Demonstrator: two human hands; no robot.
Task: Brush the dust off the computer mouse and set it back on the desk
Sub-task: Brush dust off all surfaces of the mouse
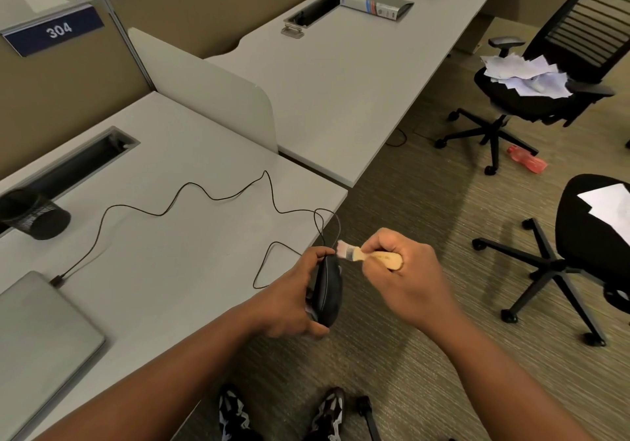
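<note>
My left hand [289,300] grips a black computer mouse [329,290], held on its side just past the front right corner of the white desk [170,270], over the carpet. Its thin black cable [191,198] snakes across the desk to a closed grey laptop [37,335] at the lower left. In my right hand [405,280] is a small brush [371,257] with a pale wooden handle. Its light bristles touch the front end of the mouse by my left fingertips.
A black mesh pen cup [37,217] stands at the desk's left by a cable slot [78,164]. A white divider [211,92] separates the neighbouring desk, where a grey binder [375,5] lies. Two black office chairs [545,99] with papers and a red bottle [526,159] occupy the carpet on the right.
</note>
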